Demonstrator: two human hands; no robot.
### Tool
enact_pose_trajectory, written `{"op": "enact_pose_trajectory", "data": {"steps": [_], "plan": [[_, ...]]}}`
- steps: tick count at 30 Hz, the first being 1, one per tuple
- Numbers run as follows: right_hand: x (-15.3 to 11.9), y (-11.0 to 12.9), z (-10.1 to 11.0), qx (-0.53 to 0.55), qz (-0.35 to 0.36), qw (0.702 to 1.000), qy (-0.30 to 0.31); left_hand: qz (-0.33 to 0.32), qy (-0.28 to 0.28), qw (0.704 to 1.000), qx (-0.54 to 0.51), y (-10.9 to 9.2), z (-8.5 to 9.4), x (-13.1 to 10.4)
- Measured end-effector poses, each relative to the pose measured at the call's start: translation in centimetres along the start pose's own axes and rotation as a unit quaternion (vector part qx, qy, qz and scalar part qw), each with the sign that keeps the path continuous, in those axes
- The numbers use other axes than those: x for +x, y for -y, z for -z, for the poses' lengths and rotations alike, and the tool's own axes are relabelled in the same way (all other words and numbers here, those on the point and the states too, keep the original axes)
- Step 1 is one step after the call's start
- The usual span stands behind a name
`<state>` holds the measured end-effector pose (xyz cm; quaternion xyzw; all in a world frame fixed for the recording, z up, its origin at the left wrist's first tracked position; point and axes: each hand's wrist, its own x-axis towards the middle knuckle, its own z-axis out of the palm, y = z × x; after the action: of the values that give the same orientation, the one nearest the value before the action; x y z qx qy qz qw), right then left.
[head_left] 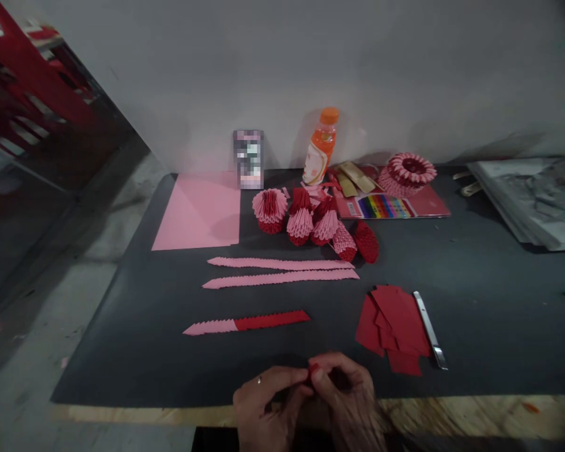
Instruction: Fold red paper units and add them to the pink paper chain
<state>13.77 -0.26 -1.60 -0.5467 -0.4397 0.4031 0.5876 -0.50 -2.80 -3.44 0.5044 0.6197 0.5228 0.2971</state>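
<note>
Both hands meet at the table's front edge, pinching one small piece of red paper [313, 370] between them. My left hand [273, 402] has its thumb and forefinger closed on the piece's left side and wears a ring. My right hand [348, 395] grips the same piece from the right, partly covering it. Beyond them lies a toothed folded-paper strip [263, 321], pink at left and red at right. Two all-pink strips [282, 276] lie farther back. Right of the hands are a loose pile of red paper rectangles [395, 320] and a silver cutter [430, 329].
Pink sheets [200, 213] lie at the back left. Several red and pink folded-paper pieces [300, 220] stand mid-back, near an orange bottle [321, 147], a coloured paper pack [390, 206] and a round paper piece [407, 172]. A plastic-covered stack [532, 207] sits at right.
</note>
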Motion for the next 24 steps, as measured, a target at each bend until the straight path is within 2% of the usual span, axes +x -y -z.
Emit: {"op": "enact_pose_trajectory", "data": {"steps": [3,6,11,14,16,19,20,21,24], "plan": [[0.3,0.6,0.2,0.0,-0.006,1.0,0.029,-0.024,-0.033,0.998,-0.043,0.4,-0.5,0.1],[0.8,1.0,0.1,0.003,0.008,0.999,0.053,-0.041,-0.043,0.996,-0.062,0.3,-1.0,0.2],[0.9,0.6,0.4,-0.006,0.04,0.999,0.021,-0.043,0.02,0.998,-0.038,-0.6,-0.2,1.6],[0.7,-0.1,1.9,-0.014,0.027,0.999,0.011,-0.094,0.066,0.992,0.06,-0.8,0.3,3.3],[0.8,-0.9,3.3,-0.03,0.006,1.0,0.009,-0.156,0.081,0.971,0.16,-0.6,0.0,4.4],[1.1,-2.1,5.3,-0.1,-0.023,0.995,0.005,-0.26,0.084,0.89,0.364,-0.2,-1.6,5.6],[1.3,-2.4,5.8,-0.132,-0.016,0.991,0.0,-0.28,0.082,0.863,0.411,-0.1,-2.3,5.8],[1.4,-2.6,6.1,-0.168,0.005,0.986,-0.007,-0.286,0.078,0.85,0.435,0.1,-3.0,6.0],[1.7,-2.8,6.6,-0.27,0.09,0.959,0.0,-0.278,0.055,0.858,0.428,0.4,-4.2,6.4]]}}
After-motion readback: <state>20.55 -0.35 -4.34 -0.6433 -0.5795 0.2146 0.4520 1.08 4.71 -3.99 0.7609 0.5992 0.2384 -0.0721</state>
